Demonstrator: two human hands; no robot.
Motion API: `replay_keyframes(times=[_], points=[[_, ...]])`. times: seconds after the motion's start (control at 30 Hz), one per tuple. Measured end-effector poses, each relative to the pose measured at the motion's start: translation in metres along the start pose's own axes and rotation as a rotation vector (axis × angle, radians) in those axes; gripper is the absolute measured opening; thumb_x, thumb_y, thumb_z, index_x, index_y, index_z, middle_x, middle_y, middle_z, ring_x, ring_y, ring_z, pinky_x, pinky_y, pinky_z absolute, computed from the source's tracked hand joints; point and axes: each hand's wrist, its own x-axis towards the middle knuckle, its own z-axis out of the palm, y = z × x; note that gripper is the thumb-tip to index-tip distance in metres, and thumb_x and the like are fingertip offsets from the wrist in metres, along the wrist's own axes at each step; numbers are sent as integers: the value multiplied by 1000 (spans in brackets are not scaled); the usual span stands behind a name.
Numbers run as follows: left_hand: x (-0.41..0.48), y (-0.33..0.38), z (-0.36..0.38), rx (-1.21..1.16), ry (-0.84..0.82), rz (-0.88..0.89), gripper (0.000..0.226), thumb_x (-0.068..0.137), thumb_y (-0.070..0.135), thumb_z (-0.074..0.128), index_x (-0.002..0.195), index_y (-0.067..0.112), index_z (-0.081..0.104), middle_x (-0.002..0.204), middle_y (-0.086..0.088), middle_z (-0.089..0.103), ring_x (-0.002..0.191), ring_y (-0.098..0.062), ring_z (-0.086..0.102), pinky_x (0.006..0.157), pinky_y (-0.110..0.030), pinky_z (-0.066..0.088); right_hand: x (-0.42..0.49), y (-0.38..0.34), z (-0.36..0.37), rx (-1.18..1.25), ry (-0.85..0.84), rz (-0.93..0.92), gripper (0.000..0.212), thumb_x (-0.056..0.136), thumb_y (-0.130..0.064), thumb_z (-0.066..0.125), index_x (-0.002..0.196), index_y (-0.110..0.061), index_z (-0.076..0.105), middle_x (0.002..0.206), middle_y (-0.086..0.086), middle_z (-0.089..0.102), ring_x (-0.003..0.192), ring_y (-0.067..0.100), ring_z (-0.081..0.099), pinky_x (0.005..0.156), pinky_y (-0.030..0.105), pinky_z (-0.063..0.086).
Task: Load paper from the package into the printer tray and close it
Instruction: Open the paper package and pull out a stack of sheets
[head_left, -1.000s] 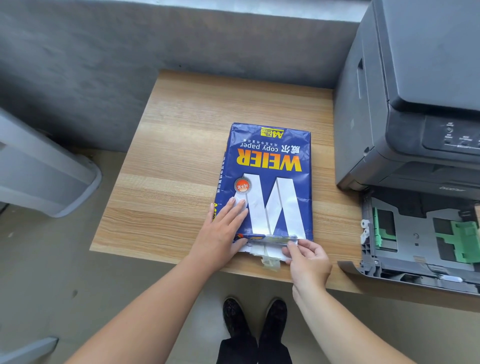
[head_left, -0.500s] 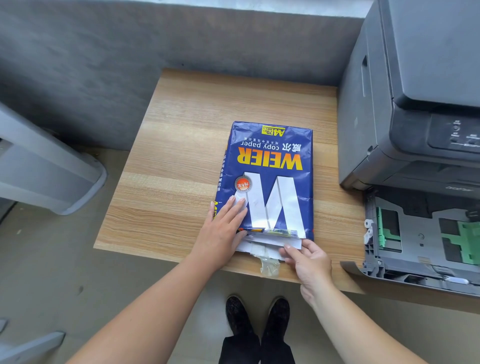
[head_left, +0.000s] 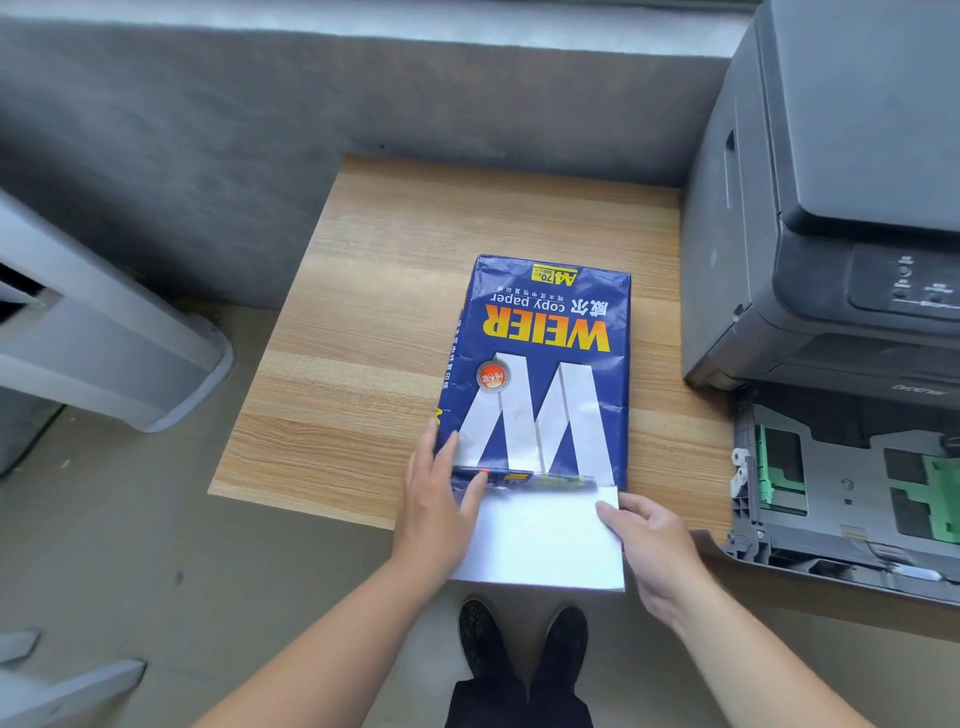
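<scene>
A blue paper package (head_left: 540, 364) printed WEIER lies flat on the wooden table (head_left: 374, 332), its open end toward me. A white paper stack (head_left: 540, 540) sticks out of that end, past the table's front edge. My left hand (head_left: 436, 509) rests on the package's near left corner and the left side of the stack. My right hand (head_left: 649, 545) pinches the stack's right edge near its far corner. At the right, the dark printer (head_left: 831, 208) stands with its paper tray (head_left: 831, 499) pulled out, showing green guides and no paper.
A grey wall runs behind the table. A grey appliance (head_left: 104, 332) stands on the floor at the left. My black shoes (head_left: 519, 639) show below the table's front edge. Bare wood lies left of and behind the package.
The paper stack has slid much further out of the package toward me. My right hand drew back with it, and my left hand shifted to the package's near left corner.
</scene>
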Motion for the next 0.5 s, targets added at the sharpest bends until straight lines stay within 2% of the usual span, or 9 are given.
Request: replay_keyframes(times=[0.1, 0.17, 0.2, 0.3, 0.37, 0.4, 0.43, 0.5], points=[[-15, 0, -6, -106, -10, -181, 58, 90, 33, 63, 141, 18, 42, 152, 3, 34, 138, -13, 32, 109, -25, 25, -1, -1, 4, -36, -29, 34, 16, 88, 3, 62, 102, 0, 67, 97, 20, 78, 83, 32, 73, 83, 42, 58], [-17, -3, -18, -177, -58, -269, 52, 87, 28, 66, 136, 22, 48, 139, 2, 51, 125, -13, 48, 106, -30, 36, -7, -5, 4, -69, -74, 89, 6, 80, -4, 62, 85, -1, 63, 93, 21, 72, 81, 30, 63, 78, 41, 50], [-16, -4, -23, -230, -101, -333, 50, 86, 25, 67, 133, 26, 50, 131, 3, 59, 116, -12, 56, 102, -34, 43, -7, -7, 4, -82, -69, 104, 8, 79, -8, 64, 85, -3, 62, 93, 21, 70, 82, 30, 61, 78, 42, 51], [-22, -1, -38, -383, -167, -493, 58, 84, 14, 67, 136, 25, 45, 104, 0, 72, 88, -16, 71, 81, -41, 57, -14, -15, 4, -140, -37, 52, 17, 92, -12, 65, 105, -1, 64, 102, 20, 77, 83, 34, 74, 77, 46, 63], [-31, 5, -48, -427, -197, -523, 58, 86, 8, 63, 139, 20, 44, 91, 0, 74, 74, -15, 71, 67, -31, 56, -29, -18, 5, -212, -32, -22, 21, 96, -9, 61, 117, -8, 62, 98, 9, 76, 79, 26, 74, 61, 31, 64], [-36, 10, -54, -448, -228, -523, 50, 88, 6, 59, 134, 20, 50, 86, 2, 75, 70, -14, 71, 64, -28, 54, -39, -16, 5, -236, -28, -52, 23, 97, -7, 59, 119, -11, 61, 95, 2, 74, 78, 22, 73, 56, 25, 61], [-42, 16, -61, -494, -269, -515, 40, 90, 4, 56, 127, 21, 57, 82, 4, 77, 69, -14, 71, 62, -26, 54, -50, -14, 4, -243, -38, -70, 24, 97, -5, 58, 119, -14, 60, 94, -2, 74, 80, 21, 74, 57, 24, 61], [-52, 23, -71, -561, -322, -502, 30, 94, 5, 52, 112, 26, 64, 75, 13, 77, 69, -8, 71, 59, -20, 54, -69, -2, 0, -225, -78, -72, 28, 97, -1, 57, 119, -17, 61, 99, -2, 78, 87, 23, 78, 77, 37, 65]])
